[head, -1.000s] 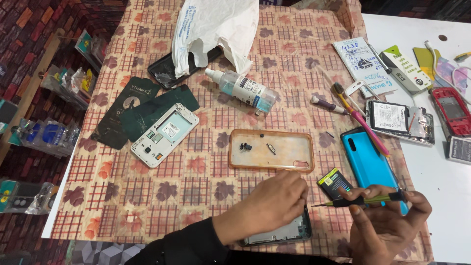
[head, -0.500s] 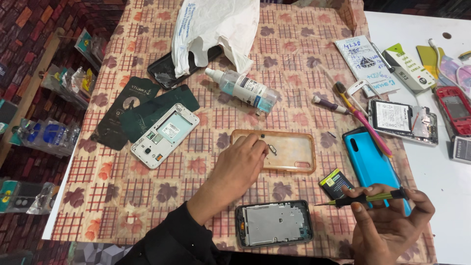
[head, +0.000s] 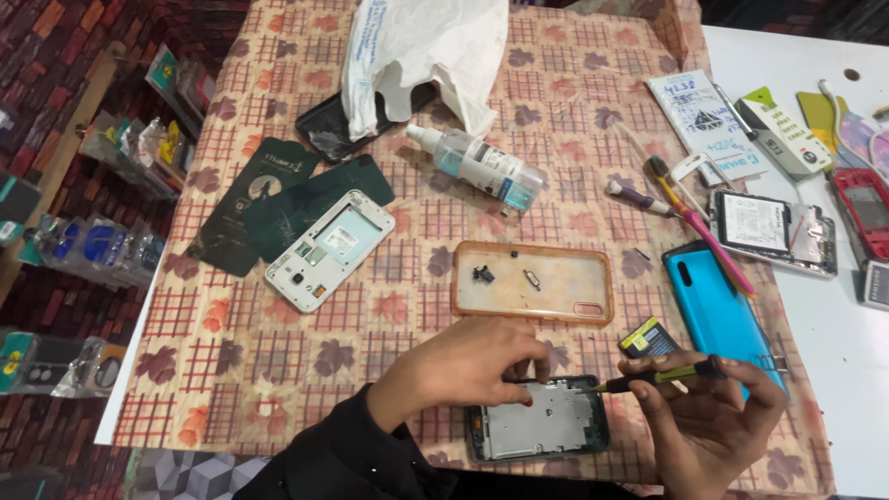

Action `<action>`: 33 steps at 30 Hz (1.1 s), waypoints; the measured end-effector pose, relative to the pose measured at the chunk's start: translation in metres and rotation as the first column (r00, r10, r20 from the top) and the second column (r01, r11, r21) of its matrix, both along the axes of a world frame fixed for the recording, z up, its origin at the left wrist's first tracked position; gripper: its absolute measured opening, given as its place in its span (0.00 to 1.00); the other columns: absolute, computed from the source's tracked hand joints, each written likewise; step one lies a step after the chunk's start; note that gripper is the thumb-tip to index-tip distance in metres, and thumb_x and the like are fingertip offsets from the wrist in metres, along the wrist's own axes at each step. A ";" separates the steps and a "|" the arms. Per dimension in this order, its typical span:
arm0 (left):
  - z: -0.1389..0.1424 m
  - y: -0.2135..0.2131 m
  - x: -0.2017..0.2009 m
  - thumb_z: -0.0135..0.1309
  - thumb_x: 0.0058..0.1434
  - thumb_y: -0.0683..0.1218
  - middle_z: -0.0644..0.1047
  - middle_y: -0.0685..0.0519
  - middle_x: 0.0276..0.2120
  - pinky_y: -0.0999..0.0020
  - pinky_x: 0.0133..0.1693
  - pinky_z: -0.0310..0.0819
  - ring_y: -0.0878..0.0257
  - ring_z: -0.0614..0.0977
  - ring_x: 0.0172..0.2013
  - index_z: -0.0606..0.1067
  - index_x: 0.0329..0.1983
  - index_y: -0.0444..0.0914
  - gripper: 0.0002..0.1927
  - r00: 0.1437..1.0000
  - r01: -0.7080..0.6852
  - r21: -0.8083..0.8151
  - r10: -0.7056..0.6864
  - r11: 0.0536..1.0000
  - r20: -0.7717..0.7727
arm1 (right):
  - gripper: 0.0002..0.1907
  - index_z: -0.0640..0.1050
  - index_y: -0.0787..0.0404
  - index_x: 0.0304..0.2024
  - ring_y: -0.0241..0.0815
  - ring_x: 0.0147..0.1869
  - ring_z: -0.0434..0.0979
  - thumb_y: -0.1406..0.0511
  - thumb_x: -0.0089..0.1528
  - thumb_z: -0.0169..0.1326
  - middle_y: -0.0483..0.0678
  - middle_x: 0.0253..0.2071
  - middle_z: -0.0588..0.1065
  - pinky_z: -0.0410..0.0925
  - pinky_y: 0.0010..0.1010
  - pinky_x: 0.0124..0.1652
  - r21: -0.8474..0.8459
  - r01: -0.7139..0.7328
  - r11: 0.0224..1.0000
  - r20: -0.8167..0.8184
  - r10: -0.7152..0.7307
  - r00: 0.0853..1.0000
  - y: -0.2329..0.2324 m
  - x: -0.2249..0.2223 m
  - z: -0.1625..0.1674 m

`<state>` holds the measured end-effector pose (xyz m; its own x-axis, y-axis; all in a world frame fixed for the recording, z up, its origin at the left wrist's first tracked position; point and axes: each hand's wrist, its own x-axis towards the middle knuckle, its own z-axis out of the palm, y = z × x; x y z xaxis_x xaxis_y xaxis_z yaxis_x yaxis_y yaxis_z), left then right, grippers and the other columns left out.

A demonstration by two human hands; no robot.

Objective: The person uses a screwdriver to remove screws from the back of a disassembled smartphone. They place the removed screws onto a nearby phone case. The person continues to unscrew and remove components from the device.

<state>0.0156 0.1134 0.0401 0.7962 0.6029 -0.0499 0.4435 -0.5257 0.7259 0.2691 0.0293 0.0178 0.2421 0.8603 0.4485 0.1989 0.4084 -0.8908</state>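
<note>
left hand (head: 468,366) on opened phone (head: 537,431), right hand (head: 713,421) gripping screwdriver (head: 662,374)

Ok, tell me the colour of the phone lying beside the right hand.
Bright turquoise blue phone, back up, seen best in the head view.

The left hand (head: 468,366) covers the near-left corner of the opened phone (head: 542,428) — its fingertip contact can't be made out. The white plastic bag (head: 417,51) hides part of a dark phone (head: 338,134). Small parts in the clear case (head: 532,282) are too tiny to identify.
</note>
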 end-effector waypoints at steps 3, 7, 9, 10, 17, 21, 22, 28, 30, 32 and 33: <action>-0.007 -0.001 0.003 0.64 0.53 0.51 0.78 0.48 0.35 0.54 0.42 0.75 0.51 0.82 0.41 0.78 0.47 0.40 0.20 0.999 0.002 0.008 -0.002 1.000 0.053 | 0.39 0.57 0.56 0.64 0.48 0.50 0.82 0.83 0.59 0.59 0.60 0.48 0.74 0.81 0.41 0.51 0.025 0.011 1.000 0.119 -0.014 0.993 -0.001 -0.007 -0.001; -0.014 -0.001 0.009 0.65 0.51 0.49 0.78 0.48 0.35 0.53 0.43 0.75 0.51 0.82 0.41 0.79 0.44 0.40 0.17 0.993 -0.006 0.026 0.002 1.000 0.119 | 0.40 0.57 0.56 0.65 0.50 0.51 0.82 0.83 0.58 0.60 0.63 0.50 0.74 0.81 0.41 0.51 0.031 0.027 0.999 0.213 -0.033 0.976 -0.003 -0.008 0.001; -0.017 -0.001 0.013 0.65 0.50 0.48 0.79 0.48 0.35 0.54 0.42 0.75 0.51 0.82 0.41 0.78 0.42 0.39 0.17 0.989 -0.016 0.019 0.013 1.000 0.147 | 0.40 0.57 0.57 0.65 0.51 0.52 0.82 0.83 0.58 0.60 0.64 0.51 0.74 0.80 0.40 0.51 0.037 0.046 0.998 0.208 -0.053 0.977 -0.002 -0.008 0.003; -0.018 0.000 0.014 0.65 0.50 0.48 0.79 0.47 0.34 0.54 0.42 0.76 0.51 0.83 0.40 0.78 0.41 0.39 0.17 0.987 -0.019 0.015 0.016 1.000 0.162 | 0.40 0.57 0.57 0.66 0.52 0.53 0.81 0.83 0.59 0.61 0.64 0.52 0.74 0.80 0.40 0.52 0.037 0.058 0.998 0.204 -0.064 0.977 -0.002 -0.009 0.003; -0.023 0.001 0.019 0.68 0.46 0.49 0.80 0.46 0.31 0.54 0.39 0.77 0.49 0.84 0.37 0.78 0.35 0.35 0.17 0.990 -0.076 0.013 0.074 0.997 0.122 | 0.40 0.59 0.56 0.66 0.52 0.48 0.83 0.83 0.59 0.62 0.63 0.47 0.75 0.82 0.39 0.48 0.070 0.073 0.995 0.176 -0.085 0.981 -0.001 -0.026 0.005; -0.026 0.002 0.020 0.69 0.46 0.50 0.80 0.45 0.30 0.54 0.39 0.76 0.48 0.83 0.37 0.79 0.32 0.36 0.16 0.991 -0.072 0.046 0.066 0.996 0.117 | 0.40 0.58 0.56 0.66 0.52 0.48 0.83 0.82 0.59 0.62 0.62 0.47 0.75 0.81 0.39 0.47 0.081 0.049 0.996 0.192 -0.063 0.979 0.003 -0.028 0.006; -0.027 0.003 0.020 0.68 0.46 0.50 0.81 0.45 0.30 0.54 0.39 0.76 0.48 0.84 0.37 0.79 0.32 0.36 0.16 0.991 -0.071 0.048 0.065 0.996 0.120 | 0.40 0.58 0.56 0.66 0.51 0.48 0.83 0.82 0.59 0.62 0.62 0.47 0.75 0.81 0.39 0.47 0.083 0.045 0.996 0.186 -0.060 0.981 0.003 -0.028 0.005; -0.029 0.004 0.020 0.69 0.46 0.50 0.81 0.46 0.29 0.55 0.39 0.76 0.49 0.84 0.36 0.79 0.32 0.36 0.16 0.989 -0.062 0.058 0.054 0.996 0.135 | 0.40 0.58 0.57 0.66 0.51 0.48 0.83 0.82 0.60 0.62 0.62 0.46 0.75 0.81 0.39 0.49 0.096 0.052 0.994 0.177 -0.068 0.982 0.003 -0.028 0.001; -0.028 0.005 0.021 0.68 0.46 0.49 0.81 0.47 0.29 0.56 0.38 0.77 0.50 0.84 0.36 0.79 0.32 0.36 0.15 0.986 -0.061 0.031 0.056 0.998 0.154 | 0.39 0.59 0.57 0.66 0.51 0.48 0.83 0.83 0.60 0.62 0.62 0.46 0.75 0.81 0.39 0.49 0.093 0.063 0.994 0.165 -0.078 0.983 0.002 -0.030 0.000; -0.028 0.004 0.020 0.68 0.46 0.49 0.81 0.47 0.29 0.56 0.38 0.77 0.51 0.84 0.35 0.79 0.32 0.36 0.15 0.986 -0.061 0.019 0.057 0.998 0.154 | 0.37 0.59 0.58 0.64 0.51 0.49 0.83 0.83 0.61 0.62 0.63 0.47 0.75 0.81 0.39 0.49 0.087 0.076 0.993 0.153 -0.089 0.984 0.001 -0.031 0.000; -0.027 0.004 0.020 0.69 0.46 0.49 0.81 0.47 0.29 0.56 0.38 0.77 0.51 0.84 0.35 0.79 0.31 0.36 0.16 0.988 -0.061 0.023 0.057 0.998 0.145 | 0.37 0.59 0.58 0.64 0.51 0.49 0.83 0.83 0.61 0.62 0.63 0.47 0.75 0.81 0.39 0.49 0.088 0.074 0.993 0.155 -0.087 0.984 0.001 -0.031 0.001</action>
